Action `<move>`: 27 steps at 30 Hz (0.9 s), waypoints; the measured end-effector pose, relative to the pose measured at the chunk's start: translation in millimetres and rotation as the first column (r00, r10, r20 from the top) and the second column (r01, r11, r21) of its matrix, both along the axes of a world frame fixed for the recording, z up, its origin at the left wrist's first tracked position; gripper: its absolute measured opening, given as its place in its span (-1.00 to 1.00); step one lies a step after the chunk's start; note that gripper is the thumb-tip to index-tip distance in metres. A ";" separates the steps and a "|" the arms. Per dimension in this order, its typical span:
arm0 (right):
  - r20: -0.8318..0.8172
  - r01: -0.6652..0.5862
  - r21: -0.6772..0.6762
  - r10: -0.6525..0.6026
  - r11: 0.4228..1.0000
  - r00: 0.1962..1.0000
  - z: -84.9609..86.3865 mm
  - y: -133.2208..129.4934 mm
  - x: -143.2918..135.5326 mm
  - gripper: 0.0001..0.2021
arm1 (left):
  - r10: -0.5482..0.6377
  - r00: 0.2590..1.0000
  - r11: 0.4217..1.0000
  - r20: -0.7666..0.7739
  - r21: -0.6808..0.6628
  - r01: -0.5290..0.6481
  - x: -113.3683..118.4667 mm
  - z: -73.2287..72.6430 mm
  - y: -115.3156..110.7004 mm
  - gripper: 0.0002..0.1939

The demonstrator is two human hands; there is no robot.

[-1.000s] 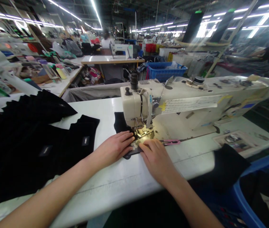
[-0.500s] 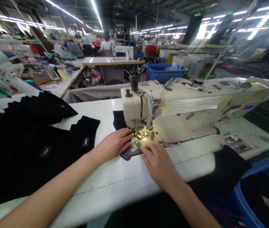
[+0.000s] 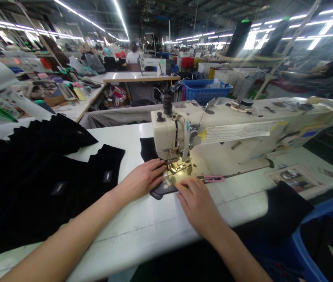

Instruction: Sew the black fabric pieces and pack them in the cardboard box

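Where the white bench point(image 3: 143, 231) runs off to the left, a spread of black fabric pieces with small sewn labels point(image 3: 51, 184) lies flat, well apart from the needle. Next comes the left hand point(image 3: 141, 181), laid palm down with its fingers point(image 3: 157, 166) nearly straight and close together, gripping nothing, only pressing the small black fabric piece point(image 3: 162, 189) against the bench just left of the presser foot. That piece sits under the head of the cream-coloured industrial sewing machine point(image 3: 213, 133), its near end poking out between the two hands and its far end showing behind the machine head. The lit metal presser foot and needle plate point(image 3: 178, 167) lie just beyond the fingertips (the needle itself is too small to make out). The right hand point(image 3: 197, 203) rests flat on the near right edge of the same piece, fingers point(image 3: 184, 185) extended and together, holding it down rather than pinching it. A pink-handled tool point(image 3: 212, 179) lies on the bench just right of the plate, and a blue plastic crate point(image 3: 316, 243) stands at the far right edge.

Judging from this, good guiding means light, even pressure from both palms, keeping the fabric edge straight and the fingertips clear of the foot.
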State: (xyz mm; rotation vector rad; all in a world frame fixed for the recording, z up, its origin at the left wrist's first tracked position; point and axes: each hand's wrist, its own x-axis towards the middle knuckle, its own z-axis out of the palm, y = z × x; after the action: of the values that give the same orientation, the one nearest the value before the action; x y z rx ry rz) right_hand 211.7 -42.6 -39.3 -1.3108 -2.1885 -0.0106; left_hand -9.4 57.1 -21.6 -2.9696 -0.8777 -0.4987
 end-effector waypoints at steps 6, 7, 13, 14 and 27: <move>-0.012 0.005 0.011 -0.005 1.000 1.000 -1.6 -0.7 -0.3 -0.78 | 0.009 0.999 1.000 0.033 0.002 -0.009 -1.1 -0.9 -3.1 -0.59; -0.014 0.004 0.014 -0.004 1.000 1.000 -2.0 -0.9 -0.5 -0.78 | 0.018 0.999 1.000 0.037 -0.005 -0.018 -1.2 -1.4 -3.5 -0.59; -0.041 -0.027 0.053 0.029 0.998 0.999 -2.4 -2.3 0.4 -0.79 | 0.118 0.993 0.991 0.031 -0.060 -0.116 -1.6 -7.8 -2.8 -0.49; -0.047 -0.038 0.057 0.041 0.998 0.998 -1.7 -2.6 0.7 -0.80 | 0.132 0.991 0.990 0.025 -0.062 -0.130 -2.3 -8.7 -3.8 -0.48; 0.032 0.502 0.278 -0.530 0.819 0.847 15.9 -51.4 104.6 -0.64 | 0.142 0.989 0.987 -0.043 -0.072 -0.145 -37.2 -0.6 -75.9 -0.50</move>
State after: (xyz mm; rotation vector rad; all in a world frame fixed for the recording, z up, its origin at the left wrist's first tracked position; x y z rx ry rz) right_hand 316.3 -93.9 -23.4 -1.7352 -1.7646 -0.5750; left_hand -46.6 -18.8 -22.2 -2.9406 -1.1203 -0.4122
